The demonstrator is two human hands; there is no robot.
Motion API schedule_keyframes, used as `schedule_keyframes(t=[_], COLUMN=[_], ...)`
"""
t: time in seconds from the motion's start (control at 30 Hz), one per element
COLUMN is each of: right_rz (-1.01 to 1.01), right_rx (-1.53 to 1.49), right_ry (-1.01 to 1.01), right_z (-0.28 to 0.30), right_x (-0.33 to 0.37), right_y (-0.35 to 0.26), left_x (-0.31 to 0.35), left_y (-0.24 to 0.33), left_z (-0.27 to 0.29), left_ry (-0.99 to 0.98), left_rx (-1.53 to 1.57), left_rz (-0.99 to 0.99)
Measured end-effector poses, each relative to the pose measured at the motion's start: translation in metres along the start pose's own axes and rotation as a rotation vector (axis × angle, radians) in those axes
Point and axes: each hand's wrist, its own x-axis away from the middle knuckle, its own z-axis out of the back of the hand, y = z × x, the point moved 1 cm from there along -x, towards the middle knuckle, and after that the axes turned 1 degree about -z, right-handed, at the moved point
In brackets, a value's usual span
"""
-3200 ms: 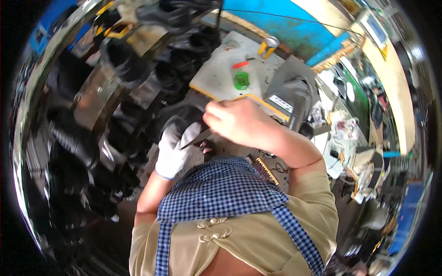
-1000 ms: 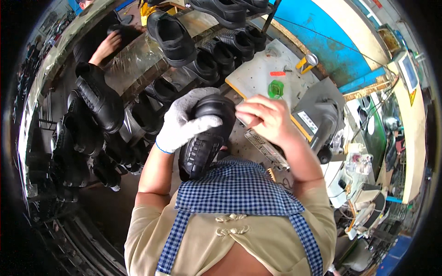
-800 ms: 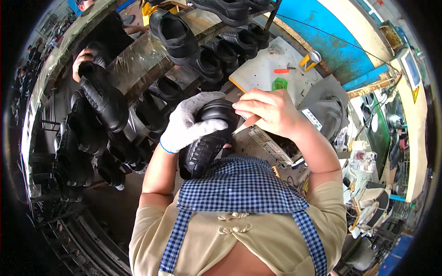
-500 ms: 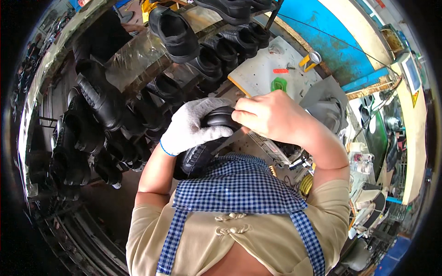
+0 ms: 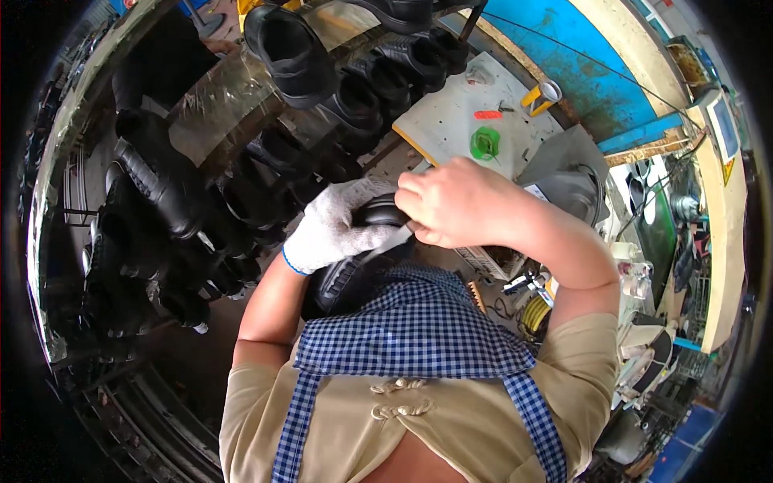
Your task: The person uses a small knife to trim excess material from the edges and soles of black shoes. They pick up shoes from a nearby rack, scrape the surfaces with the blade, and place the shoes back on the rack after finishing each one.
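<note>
Work on the black shoe [image 5: 382, 211] appears to be under way rather than complete. It is off the bench [image 5: 435, 121], held in front of the checked apron [image 5: 411, 322], short of the bench's left corner. The gloved left hand [image 5: 334, 225] has its grip wrapped around the toe end, thumb across the top. The bare right hand [image 5: 451, 201] has its fingers pressed together, apparently pinching a thin, pale blade-like strip [image 5: 392, 241] that slants past the left thumb beside the toe. Sole and upper look joined and the lacing is formed; how much of the toe's edge has been gone over is hidden by the hands. Other black shoes [image 5: 302, 84] stand on the rack to the left; which are finished cannot be told. A green holder [image 5: 485, 143] and red piece [image 5: 488, 115] lie untouched inside the bench's yellow edge.
</note>
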Motion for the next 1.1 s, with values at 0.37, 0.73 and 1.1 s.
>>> schedule_keyframes(t=[0.37, 0.73, 1.1], right_rz=[-0.289, -0.309, -0.300], right_rx=[-0.512, -0.354, -0.259], right_ry=[0.483, 0.504, 0.533], right_z=[-0.036, -0.029, -0.024], right_x=[0.030, 0.037, 0.045], right_y=[0.004, -0.017, -0.017], left_x=[0.006, 0.012, 0.014], left_y=[-0.001, 0.010, 0.009], left_z=[0.015, 0.007, 0.003], left_ry=[0.219, 0.289, 0.314], left_rx=[0.267, 0.276, 0.199], left_rz=[0.125, 0.077, 0.067])
